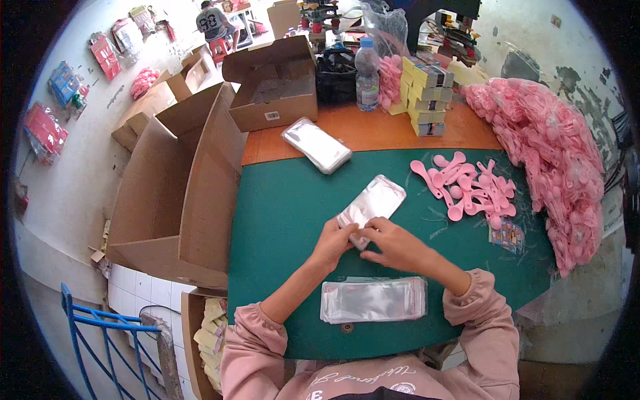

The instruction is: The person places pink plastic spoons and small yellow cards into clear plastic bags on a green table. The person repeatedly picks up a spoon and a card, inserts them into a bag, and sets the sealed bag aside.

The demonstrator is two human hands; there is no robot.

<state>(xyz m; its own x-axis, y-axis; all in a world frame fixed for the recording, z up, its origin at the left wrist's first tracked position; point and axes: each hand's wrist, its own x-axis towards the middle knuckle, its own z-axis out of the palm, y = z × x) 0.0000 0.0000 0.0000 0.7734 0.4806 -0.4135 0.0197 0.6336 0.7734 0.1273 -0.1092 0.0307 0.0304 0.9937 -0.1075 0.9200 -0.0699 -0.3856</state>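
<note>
In the middle of the green-topped table, a stack of clear plastic bags (379, 199) lies slanted, its near end between my hands. My left hand (331, 245) grips that end from the left side, thumb on top. Over the same end, the bent fingers of my right hand (395, 244) close on the plastic; the exact pinch is partly hidden. Closer to me, another stack of clear bags (373, 300) lies flat. A third stack of bags (317, 145) rests farther back on the left. Loose pink plastic spoons (467, 183) are heaped beyond my right hand.
Large open cardboard boxes (150, 180) stand along the left edge. A big bag of pink spoons (547, 160) bulges on the right. Stacked yellow packs (427, 93) and a water bottle (367, 75) stand at the back. A printed card (507, 237) lies beside the spoons.
</note>
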